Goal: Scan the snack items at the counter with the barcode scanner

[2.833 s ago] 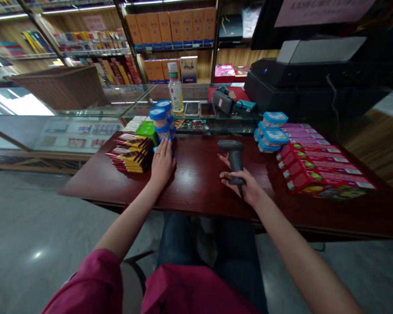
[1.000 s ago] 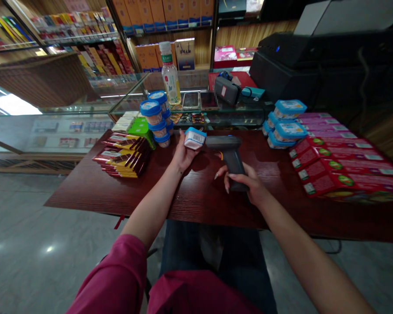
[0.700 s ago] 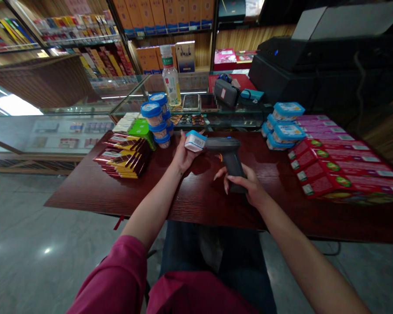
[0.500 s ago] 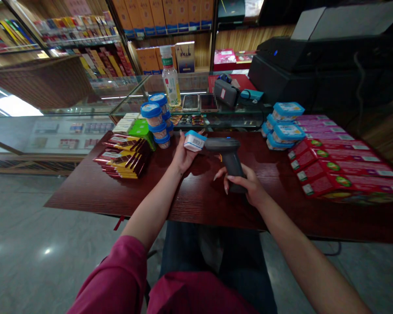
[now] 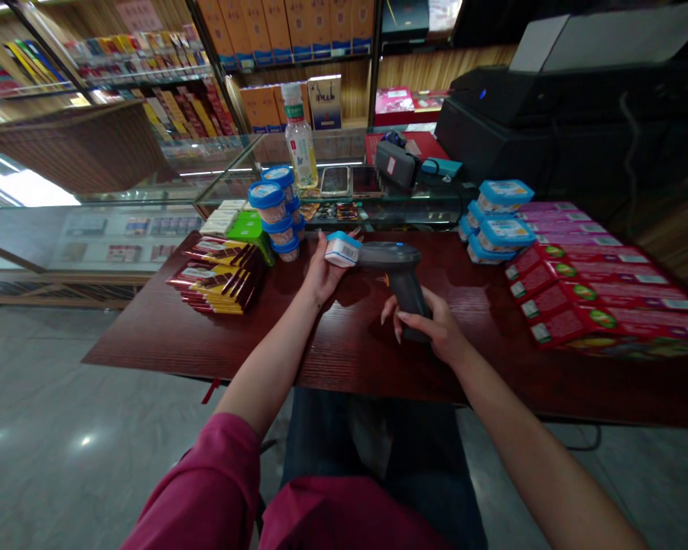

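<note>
My left hand (image 5: 322,275) is closed around a small white tub with a blue lid (image 5: 342,250), tilted so its barcode side shows. In my right hand (image 5: 436,325) is a dark grey barcode scanner (image 5: 404,279), held by its handle. The scanner's head points left, close to the tub; whether they touch I cannot tell. Stacked round tubs with blue lids (image 5: 278,218) stand beyond my left hand. To its left lies a pile of red and yellow chocolate bars (image 5: 215,275). More blue-lidded rectangular tubs (image 5: 498,225) are stacked at the right.
Red boxes (image 5: 602,294) fill the right of the brown table (image 5: 344,359). A green pack (image 5: 249,228) sits by the round tubs. Behind is a glass counter with a drink bottle (image 5: 301,145) and phones (image 5: 335,180). A wicker basket (image 5: 80,145) stands at far left.
Almost nothing differs. The whole view has shifted very slightly; both hands still hold the tub and the scanner in nearly the same places.
</note>
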A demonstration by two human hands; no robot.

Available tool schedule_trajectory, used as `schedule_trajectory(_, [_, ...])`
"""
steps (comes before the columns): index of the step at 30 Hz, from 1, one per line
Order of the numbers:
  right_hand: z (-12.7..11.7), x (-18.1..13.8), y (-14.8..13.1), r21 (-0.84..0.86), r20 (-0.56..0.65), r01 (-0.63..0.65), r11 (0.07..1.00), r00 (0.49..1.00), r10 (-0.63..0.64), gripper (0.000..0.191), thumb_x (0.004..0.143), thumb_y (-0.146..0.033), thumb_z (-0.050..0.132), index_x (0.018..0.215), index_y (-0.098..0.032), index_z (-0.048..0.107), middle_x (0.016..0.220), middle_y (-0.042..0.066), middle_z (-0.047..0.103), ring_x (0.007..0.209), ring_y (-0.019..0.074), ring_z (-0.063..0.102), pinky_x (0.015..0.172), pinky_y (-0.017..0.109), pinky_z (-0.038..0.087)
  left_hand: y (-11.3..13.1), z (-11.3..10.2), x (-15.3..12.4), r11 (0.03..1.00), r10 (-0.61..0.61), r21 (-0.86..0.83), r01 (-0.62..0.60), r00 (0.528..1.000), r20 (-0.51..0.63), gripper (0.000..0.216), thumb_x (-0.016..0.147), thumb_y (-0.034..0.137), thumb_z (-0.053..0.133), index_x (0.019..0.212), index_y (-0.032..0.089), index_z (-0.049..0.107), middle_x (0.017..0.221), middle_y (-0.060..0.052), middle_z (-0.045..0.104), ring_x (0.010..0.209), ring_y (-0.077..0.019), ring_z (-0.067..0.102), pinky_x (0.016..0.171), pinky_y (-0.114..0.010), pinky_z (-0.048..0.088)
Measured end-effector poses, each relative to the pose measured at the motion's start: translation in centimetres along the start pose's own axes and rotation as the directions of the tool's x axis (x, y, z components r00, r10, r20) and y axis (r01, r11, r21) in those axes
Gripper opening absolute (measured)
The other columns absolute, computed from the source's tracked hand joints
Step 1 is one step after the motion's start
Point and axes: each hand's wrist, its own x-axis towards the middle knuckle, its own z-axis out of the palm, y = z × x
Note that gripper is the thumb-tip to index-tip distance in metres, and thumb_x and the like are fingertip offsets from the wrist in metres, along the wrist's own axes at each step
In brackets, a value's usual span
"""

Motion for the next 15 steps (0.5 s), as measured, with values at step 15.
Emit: schedule_trajectory(15, [-0.14,-0.21,-0.14,0.033,-0.077,0.046,0.998,0.996,-0.044,0.026,0.087,-0.034,0.079,0.104,-0.02,0.066,0.086,0.003,0.071,0.058,0.0144,0.063,0.051,0.03,0.054,-0.35,-0.97,0.23,0.988,0.1,0.128,-0.091,0.993,-0.066,0.049,0.094,0.062,0.071,0.109,0.016,0.073,0.101,-0.007,0.08,0.097,-0.0179,0.076,0.091,-0.029,0.061])
